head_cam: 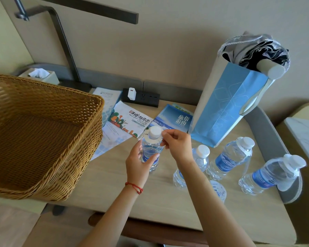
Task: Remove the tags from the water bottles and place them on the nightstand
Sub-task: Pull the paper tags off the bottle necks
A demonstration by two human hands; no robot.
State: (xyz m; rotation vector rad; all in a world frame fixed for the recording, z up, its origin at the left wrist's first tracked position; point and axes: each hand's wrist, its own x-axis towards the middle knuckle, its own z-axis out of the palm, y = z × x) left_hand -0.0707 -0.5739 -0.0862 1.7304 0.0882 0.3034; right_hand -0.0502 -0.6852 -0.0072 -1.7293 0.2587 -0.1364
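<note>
At the centre of the frame the left hand [137, 164] wraps around the body of a held water bottle [151, 148], its fingers closed on the clear plastic just above the blue label. The bottle stands upright, and its base seems to rest on the bench [100, 177], though the hand hides part of it. The right hand [177, 144] sits just right of the white cap [155, 132], with thumb and forefinger pinched on the tag [152, 139], a whitish collar around the bottle's neck.

To the right, three more bottles stand on the bench: one [201, 158] partly behind the right forearm, a second [230, 157] beside it, and a third [271, 172] near the right edge. The latter two carry pale tags at their necks. A loose round tag [218, 190] lies flat on the bench at lower right of centre.

A woven basket [43, 136] fills the left of the frame. Brochures [130, 120] lie fanned above the hands, a black power strip [143, 98] with a white charger behind them. A blue paper bag [228, 106] stands at upper right, holding a folded umbrella [257, 52]. A tissue box [40, 75] sits at upper left.
</note>
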